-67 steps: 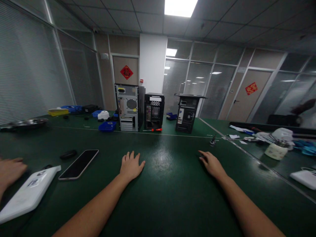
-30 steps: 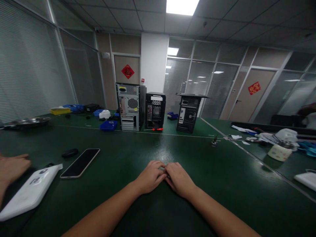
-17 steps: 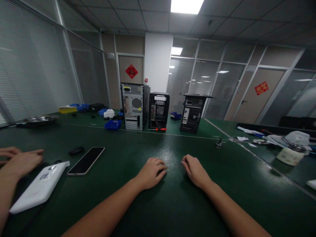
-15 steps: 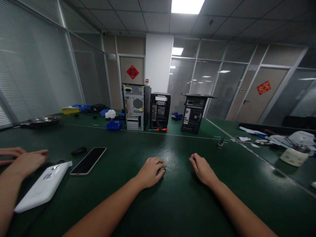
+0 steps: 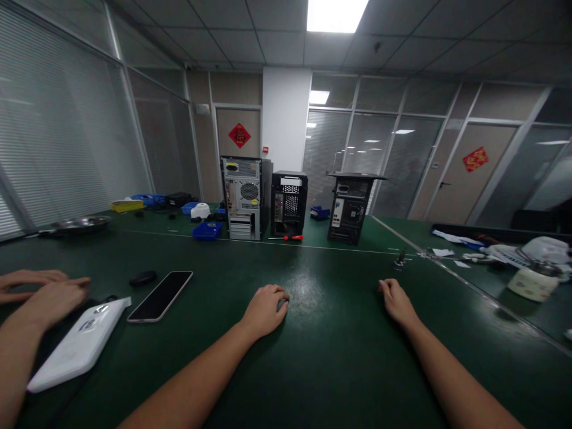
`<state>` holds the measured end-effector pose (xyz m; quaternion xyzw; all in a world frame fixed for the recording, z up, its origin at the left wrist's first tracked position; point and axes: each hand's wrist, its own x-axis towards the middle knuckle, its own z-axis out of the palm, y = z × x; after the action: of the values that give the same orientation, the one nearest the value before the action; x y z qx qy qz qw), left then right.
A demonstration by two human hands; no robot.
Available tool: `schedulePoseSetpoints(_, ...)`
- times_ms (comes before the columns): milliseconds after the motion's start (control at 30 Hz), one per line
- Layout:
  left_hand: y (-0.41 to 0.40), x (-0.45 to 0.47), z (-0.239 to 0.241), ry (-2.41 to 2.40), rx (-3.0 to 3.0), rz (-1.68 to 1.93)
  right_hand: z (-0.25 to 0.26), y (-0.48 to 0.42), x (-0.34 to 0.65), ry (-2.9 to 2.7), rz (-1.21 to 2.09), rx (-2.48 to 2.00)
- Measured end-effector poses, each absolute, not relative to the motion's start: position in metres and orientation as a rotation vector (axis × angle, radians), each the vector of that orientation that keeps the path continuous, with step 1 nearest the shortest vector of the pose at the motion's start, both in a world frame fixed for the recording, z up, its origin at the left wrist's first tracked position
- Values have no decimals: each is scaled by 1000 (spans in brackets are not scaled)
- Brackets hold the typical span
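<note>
My left hand rests low over the green table, its fingers curled round toward the thumb. A small dark grey patch shows between thumb and forefinger; I cannot tell what it is. Farther right, my right hand lies on its side at the table top with the fingers curled in, and whatever may be inside them is hidden. A small dark metal piece stands just beyond it. Nearest my left arm is a phone lying flat.
Three computer cases stand at the back, a red screwdriver before the middle one. Another person's hands are at the left, beside a white flat pack. A blue tray and a cream jar also stand here.
My right hand has moved away to the right. My left hand has shifted slightly left, and its finger and thumb have come together. The other person's hands have moved a little.
</note>
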<state>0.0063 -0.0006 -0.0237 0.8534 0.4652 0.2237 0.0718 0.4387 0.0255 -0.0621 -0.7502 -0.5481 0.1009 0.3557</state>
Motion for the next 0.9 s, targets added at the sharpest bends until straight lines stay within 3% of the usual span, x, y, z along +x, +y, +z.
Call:
schedulePoseSetpoints(300,-2,6,-23,1405,2552,654,-59,21,444,-1273,281,-1856)
schedulePoseSetpoints(467,0,5,-25,1390,2563,674,-41,9,452,-1139,13,-1731)
schedulePoseSetpoints(667,2,4,-28,1388,2575,673,-36,0,470,-1404,-221,-1721)
schedulePoseSetpoints(900,2,5,-29,1378,2586,686,-43,1,467,-1554,-118,-1753)
